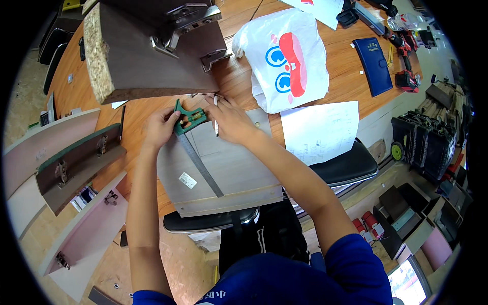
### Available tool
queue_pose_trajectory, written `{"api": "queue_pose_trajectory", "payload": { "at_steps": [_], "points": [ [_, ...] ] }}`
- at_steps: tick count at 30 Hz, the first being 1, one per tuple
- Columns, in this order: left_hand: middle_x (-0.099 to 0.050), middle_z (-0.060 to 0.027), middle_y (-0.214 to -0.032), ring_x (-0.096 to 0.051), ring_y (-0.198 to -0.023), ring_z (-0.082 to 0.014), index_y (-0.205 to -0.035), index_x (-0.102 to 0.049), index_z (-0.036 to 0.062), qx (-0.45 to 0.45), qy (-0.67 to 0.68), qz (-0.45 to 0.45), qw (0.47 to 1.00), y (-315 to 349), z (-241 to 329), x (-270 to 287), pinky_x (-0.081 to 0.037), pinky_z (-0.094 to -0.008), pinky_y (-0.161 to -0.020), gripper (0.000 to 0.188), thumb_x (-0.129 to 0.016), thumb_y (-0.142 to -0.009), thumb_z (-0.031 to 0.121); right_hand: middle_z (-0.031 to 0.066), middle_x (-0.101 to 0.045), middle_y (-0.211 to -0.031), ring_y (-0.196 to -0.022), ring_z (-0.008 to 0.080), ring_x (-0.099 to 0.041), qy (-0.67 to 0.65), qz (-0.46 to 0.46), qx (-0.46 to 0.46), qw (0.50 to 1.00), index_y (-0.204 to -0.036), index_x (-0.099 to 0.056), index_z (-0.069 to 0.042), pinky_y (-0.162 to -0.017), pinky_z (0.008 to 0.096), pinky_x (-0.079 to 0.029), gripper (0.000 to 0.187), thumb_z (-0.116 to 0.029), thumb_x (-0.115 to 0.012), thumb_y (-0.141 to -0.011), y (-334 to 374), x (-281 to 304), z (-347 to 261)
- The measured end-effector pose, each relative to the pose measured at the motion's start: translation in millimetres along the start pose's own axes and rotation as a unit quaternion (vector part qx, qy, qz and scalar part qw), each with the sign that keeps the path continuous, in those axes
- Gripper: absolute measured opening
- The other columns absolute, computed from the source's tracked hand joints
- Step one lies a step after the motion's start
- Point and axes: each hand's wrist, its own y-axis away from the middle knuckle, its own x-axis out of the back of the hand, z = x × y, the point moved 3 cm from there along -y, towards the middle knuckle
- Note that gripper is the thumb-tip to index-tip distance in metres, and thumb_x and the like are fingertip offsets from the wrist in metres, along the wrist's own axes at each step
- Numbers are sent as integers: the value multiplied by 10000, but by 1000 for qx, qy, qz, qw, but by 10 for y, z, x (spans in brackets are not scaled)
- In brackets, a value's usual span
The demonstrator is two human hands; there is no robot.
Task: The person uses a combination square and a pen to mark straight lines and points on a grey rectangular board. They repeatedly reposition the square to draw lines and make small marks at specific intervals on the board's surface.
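My left hand (161,127) is closed round the green head (192,120) of a combination square, thumb and fingers on its left end. The square's steel blade (199,163) slants across a grey board (236,170) toward the near edge, beside a small white label (187,180). In my right hand (230,121) is a slim white pen (216,119), held nearly in line with the board's far side, just right of the green head. Its tip is too small to make out. The board lies on the wooden table, its near edge over a black chair.
Beyond my hands stands a dark cabinet piece (152,56) with metal hinges. A white plastic bag (290,61), a drawing sheet (320,131) and a blue notebook (373,66) lie to the right, near a red cordless drill (406,76). Hinged panels (81,162) stand at left.
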Motion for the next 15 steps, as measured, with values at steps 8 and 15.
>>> {"api": "queue_pose_trajectory", "payload": {
  "at_steps": [8,15],
  "points": [
    [-776,-79,-1027,-689,-909,-117,-1257,-717,-36,-73,0,-3,997,-121,235,-324,-544,-287,-816,276,-679,-1040,131,209,-618,-1434,-1377,399,-553,-63,32,-1,998,-1119,-649,-40,-1179,580,-398,243,-48,-681,-878,599,182,-157],
    [-781,-133,-1016,-735,-917,-199,-1226,-722,-29,-118,-15,42,992,-205,354,-467,-560,-318,-861,255,-693,-1014,110,214,-579,-1497,-1441,406,-503,-56,30,1,998,-1152,-662,-47,-1191,614,-381,263,-38,-673,-889,825,195,-177]
  ]
}}
